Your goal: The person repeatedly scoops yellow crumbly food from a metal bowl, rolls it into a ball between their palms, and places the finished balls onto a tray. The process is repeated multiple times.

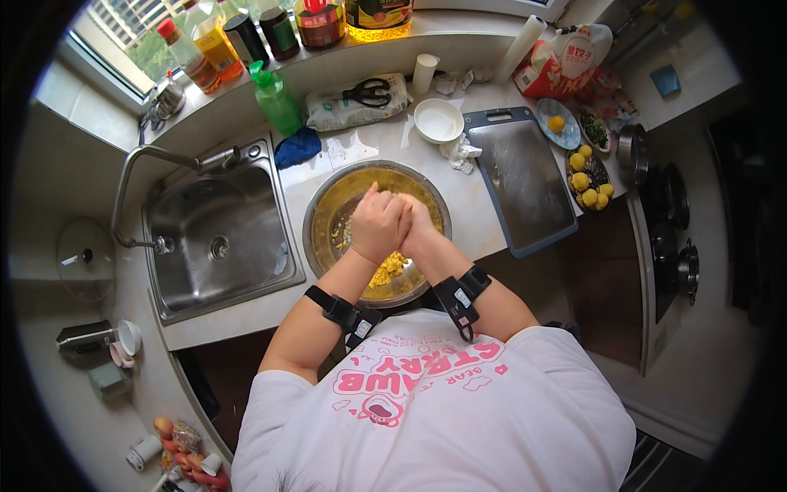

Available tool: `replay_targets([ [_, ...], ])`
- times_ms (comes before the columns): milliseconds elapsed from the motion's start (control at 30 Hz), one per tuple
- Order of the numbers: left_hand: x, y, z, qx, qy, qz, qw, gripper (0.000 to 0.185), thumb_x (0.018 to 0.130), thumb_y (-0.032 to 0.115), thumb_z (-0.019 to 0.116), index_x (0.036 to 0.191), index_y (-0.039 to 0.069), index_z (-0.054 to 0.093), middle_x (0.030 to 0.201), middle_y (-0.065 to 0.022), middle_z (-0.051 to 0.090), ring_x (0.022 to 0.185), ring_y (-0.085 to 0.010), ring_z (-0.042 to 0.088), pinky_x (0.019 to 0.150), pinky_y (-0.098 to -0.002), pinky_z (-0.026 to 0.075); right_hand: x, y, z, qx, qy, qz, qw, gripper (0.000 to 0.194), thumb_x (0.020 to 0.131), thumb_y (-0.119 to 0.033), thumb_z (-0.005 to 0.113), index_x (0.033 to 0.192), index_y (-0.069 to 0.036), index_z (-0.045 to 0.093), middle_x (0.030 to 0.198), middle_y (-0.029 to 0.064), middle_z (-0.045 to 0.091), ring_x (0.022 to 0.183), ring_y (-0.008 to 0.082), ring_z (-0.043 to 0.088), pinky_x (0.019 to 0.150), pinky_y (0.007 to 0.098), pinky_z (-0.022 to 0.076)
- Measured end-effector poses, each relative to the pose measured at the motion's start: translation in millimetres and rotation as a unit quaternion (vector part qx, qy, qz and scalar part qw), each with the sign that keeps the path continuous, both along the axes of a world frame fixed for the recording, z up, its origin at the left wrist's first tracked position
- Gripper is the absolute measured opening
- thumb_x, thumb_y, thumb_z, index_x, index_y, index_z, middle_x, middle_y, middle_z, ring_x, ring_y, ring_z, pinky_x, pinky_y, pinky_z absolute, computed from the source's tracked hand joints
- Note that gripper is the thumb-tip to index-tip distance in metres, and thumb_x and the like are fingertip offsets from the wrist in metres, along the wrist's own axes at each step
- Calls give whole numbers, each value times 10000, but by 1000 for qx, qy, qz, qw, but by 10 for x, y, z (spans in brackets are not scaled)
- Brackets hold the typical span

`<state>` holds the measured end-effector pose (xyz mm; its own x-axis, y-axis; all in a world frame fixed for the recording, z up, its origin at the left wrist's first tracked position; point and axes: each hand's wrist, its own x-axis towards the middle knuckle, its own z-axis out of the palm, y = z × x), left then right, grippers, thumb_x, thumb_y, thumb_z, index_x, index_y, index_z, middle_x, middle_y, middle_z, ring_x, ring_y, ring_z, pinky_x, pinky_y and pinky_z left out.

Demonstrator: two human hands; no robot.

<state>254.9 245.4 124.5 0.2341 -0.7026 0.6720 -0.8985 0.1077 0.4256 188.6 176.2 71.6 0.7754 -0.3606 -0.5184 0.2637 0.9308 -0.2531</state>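
My left hand (380, 222) and my right hand (420, 226) are clasped together above a wide stainless steel bowl (316, 258). Between the palms there appears to be a lump of yellow mash, almost wholly hidden by the fingers. Crumbly yellow mash (388, 272) lies in the near part of the bowl, below my wrists. Smaller bits cling to its inside at the left. At the far right, several yellow balls (579, 181) rest on a dark patterned plate, and one yellow ball (556, 124) sits on a light blue plate (543, 111).
Left of the bowl is a steel sink (197, 270) with a curved faucet (120, 190). A cutting board (522, 178) lies to the right, its corner past the counter edge. Behind stand a white bowl (438, 121), black-handled scissors (369, 93) on a packet, and a green pump bottle (275, 101).
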Motion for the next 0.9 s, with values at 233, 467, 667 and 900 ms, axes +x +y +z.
replay_targets([
  [233, 105, -65, 46, 53, 340, -33, 938, 166, 927, 204, 565, 976, 95, 679, 1053, -111, 695, 1124, -337, 611, 1069, -625, 309, -125, -7, 590, 15, 11, -3, 1000, 556, 1040, -492, 281, 1313, -65, 509, 1326, 110, 566, 1223, 260, 545, 1043, 414, 438],
  [467, -130, 109, -56, 41, 8, 9, 999, 170, 857, 231, 639, 866, 62, 658, 864, -144, 659, 834, -322, 638, 1027, -531, 412, -109, 31, -217, 33, -6, 7, 999, 593, 1041, -502, 224, 1348, -62, 474, 1325, 151, 552, 1237, 282, 533, 1038, 393, 435],
  [667, -144, 212, -262, 55, 23, 29, 998, 180, 869, 209, 609, 760, 67, 623, 757, -136, 607, 710, -327, 603, 711, -424, 505, -160, 192, -288, -35, 126, 34, 991, 596, 1038, -509, 226, 1344, -63, 477, 1313, 142, 562, 1221, 280, 542, 1022, 386, 443],
  [900, 31, 0, -212, 24, 402, 6, 915, 173, 874, 214, 610, 787, 65, 629, 835, -119, 623, 804, -324, 596, 739, -423, 464, -130, -38, 253, -7, 29, 52, 998, 516, 1040, -489, 260, 1206, -101, 557, 1208, 99, 616, 1120, 263, 586, 985, 443, 459],
])
